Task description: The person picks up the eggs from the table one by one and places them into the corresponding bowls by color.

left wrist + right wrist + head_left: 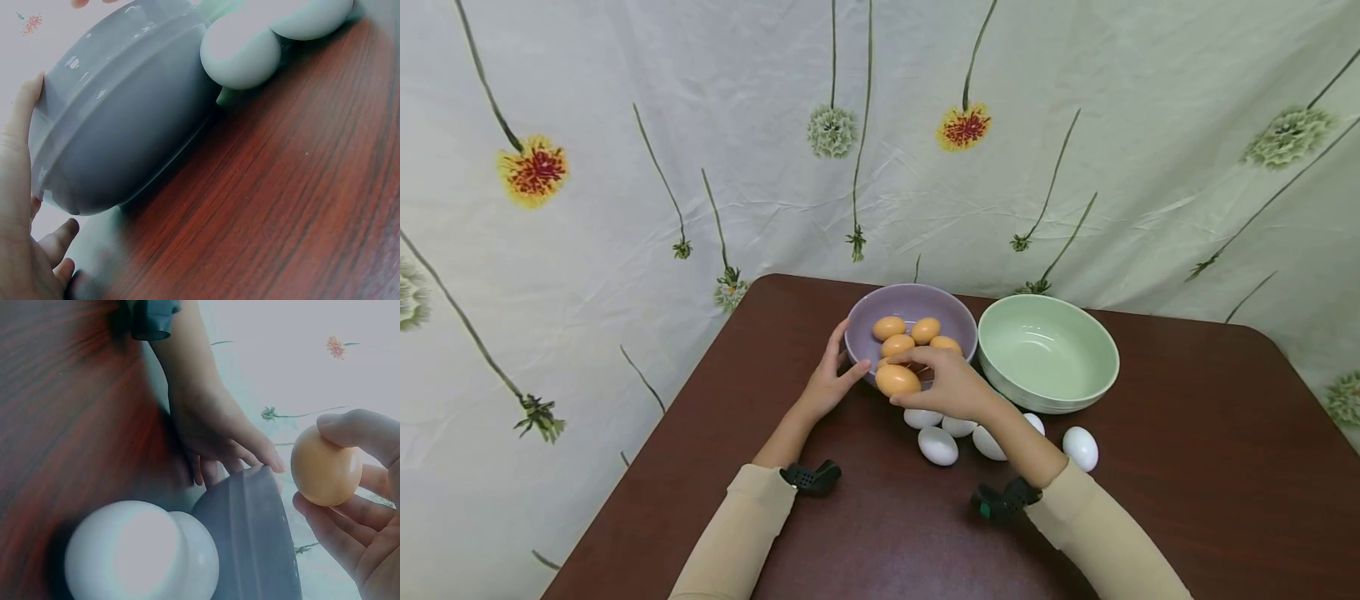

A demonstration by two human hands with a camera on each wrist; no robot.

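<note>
My right hand (946, 385) pinches a brown egg (898, 382) between thumb and fingers, above the near rim of the purple bowl (859, 315). The same egg (325, 465) shows clearly in the right wrist view. Several brown eggs (889, 327) lie inside this bowl, some partly hidden behind the hand. My left hand (829, 385) rests against the bowl's left side, its thumb at the rim and its fingers spread along the outer wall. White eggs (938, 447) lie on the table just in front of the bowl, partly under my right forearm.
A light green bowl (1048, 354) stands to the right of the purple one, with no eggs visible inside. One white egg (1080, 449) lies apart at the right. The dark brown table (1195, 417) reaches back to a flower-printed cloth (775, 150).
</note>
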